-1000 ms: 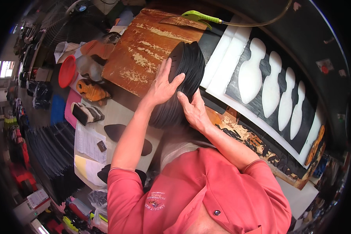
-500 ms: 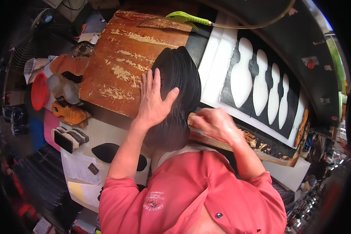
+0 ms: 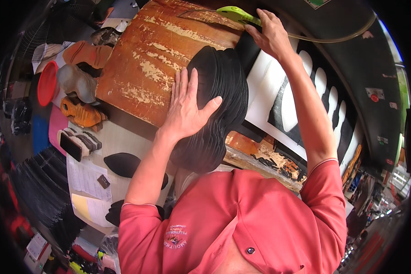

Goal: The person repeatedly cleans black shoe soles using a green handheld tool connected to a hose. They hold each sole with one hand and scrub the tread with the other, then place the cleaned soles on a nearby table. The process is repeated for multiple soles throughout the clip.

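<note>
My left hand (image 3: 185,107) lies flat, fingers stretched and thumb spread, on a thick stack of black sole-shaped sheets (image 3: 235,86). The stack leans over the near right edge of a worn brown wooden board (image 3: 137,68). At the far side, my right hand (image 3: 271,34) reaches to a green air blow gun (image 3: 233,13) with a clear hose. Its thumb and fingers are apart at the handle's hose end, and I see no closed grip. The gun lies by the board's far edge.
To the right, white sole-shaped pieces (image 3: 320,82) lie on a black sheet. Black scraps (image 3: 283,162) litter the wood nearer me. On the left are a red bowl (image 3: 47,83), an orange shoe last (image 3: 80,112), a phone (image 3: 71,146), papers (image 3: 89,180) and a black oval piece (image 3: 122,164).
My right hand has moved from beside the stack's near right side up to the green blow gun. My left hand stays on the stack. The whole view has shifted slightly.
</note>
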Motion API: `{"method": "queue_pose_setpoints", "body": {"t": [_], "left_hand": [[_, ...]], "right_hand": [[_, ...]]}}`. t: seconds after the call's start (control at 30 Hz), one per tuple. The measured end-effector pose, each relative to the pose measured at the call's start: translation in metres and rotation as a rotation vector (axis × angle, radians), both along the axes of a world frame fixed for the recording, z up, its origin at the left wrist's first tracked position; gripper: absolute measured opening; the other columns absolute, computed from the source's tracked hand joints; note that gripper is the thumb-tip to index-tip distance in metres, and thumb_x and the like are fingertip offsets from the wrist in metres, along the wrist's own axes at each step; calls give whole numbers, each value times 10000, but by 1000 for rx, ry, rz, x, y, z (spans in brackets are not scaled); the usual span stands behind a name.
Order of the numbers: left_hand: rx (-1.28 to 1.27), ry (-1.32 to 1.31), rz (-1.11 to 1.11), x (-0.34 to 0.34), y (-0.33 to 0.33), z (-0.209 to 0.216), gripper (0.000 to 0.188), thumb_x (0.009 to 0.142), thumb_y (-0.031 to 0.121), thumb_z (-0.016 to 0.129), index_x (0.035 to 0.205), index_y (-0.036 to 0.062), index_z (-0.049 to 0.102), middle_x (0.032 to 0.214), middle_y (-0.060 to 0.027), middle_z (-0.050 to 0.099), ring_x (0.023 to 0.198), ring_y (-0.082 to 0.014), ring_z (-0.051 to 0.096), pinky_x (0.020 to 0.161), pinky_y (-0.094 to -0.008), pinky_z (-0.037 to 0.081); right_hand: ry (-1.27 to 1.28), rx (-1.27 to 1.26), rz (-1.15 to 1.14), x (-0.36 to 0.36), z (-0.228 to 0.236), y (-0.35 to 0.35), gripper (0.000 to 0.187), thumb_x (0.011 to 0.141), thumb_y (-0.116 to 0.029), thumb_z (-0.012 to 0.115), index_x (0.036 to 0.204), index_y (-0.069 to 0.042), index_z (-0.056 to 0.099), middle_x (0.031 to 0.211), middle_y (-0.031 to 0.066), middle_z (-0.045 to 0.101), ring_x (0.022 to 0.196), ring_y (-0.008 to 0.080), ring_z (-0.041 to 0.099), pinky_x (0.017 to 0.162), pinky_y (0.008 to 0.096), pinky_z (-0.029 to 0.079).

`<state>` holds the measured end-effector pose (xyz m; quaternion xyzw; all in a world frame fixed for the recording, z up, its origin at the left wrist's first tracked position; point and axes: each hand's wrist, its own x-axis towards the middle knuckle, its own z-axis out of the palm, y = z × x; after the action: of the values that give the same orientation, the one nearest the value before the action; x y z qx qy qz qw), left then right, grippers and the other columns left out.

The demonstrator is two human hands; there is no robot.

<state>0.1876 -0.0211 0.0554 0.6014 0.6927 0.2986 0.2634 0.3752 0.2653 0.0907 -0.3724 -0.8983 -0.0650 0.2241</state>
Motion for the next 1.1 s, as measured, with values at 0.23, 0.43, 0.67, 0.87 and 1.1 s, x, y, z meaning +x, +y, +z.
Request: {"method": "queue_pose_setpoints", "body": {"t": [0.23, 0.43, 0.67, 0.87, 1.1], "left_hand": [[-47, 318, -22, -1, 4, 5, 1000, 1042, 606, 586, 1693, -29, 171, 1736, -358, 149, 1620, -543, 103, 1325, -581, 130], [-60, 299, -49, 3, 3, 9, 935, 1056, 598, 566, 1710, 40, 198, 1757, -312, 154, 1612, -557, 124, 1316, -602, 130], [-86, 332, -29, -16, 16, 6, 1108, 962, 754, 594, 1704, 27, 210, 1750, -323, 157, 1605, -567, 126, 1305, -646, 122], [56, 418, -117, 22, -1, 12, 1084, 939, 657, 702, 1732, 130, 185, 1762, -321, 94, 1619, -558, 70, 1293, -674, 121], [-61, 473, -102, -2, -14, 15, 1050, 909, 665, 729, 1726, 194, 267, 1791, -240, 94, 1628, -532, 78, 1298, -663, 121]], "right_hand": [[196, -505, 262, 42, -6, -180, 666, 1020, -274, 712, 1550, 53, 475, 1606, 287, 463, 1506, 450, 437, 1265, 491, 349], [96, -385, 197, 43, -36, -219, 765, 1013, -333, 687, 1586, 76, 386, 1665, 316, 352, 1529, 492, 373, 1274, 578, 295], [239, -321, 183, 40, -37, -215, 670, 998, -251, 710, 1529, 77, 466, 1588, 313, 459, 1452, 491, 470, 1235, 558, 366], [567, -412, 137, 46, -44, -214, 506, 1001, -129, 685, 1449, 66, 552, 1453, 284, 593, 1326, 468, 578, 1134, 483, 483], [536, -394, 179, 48, -40, -212, 457, 990, -110, 695, 1398, 58, 580, 1384, 260, 626, 1269, 447, 607, 1087, 476, 510]]}}
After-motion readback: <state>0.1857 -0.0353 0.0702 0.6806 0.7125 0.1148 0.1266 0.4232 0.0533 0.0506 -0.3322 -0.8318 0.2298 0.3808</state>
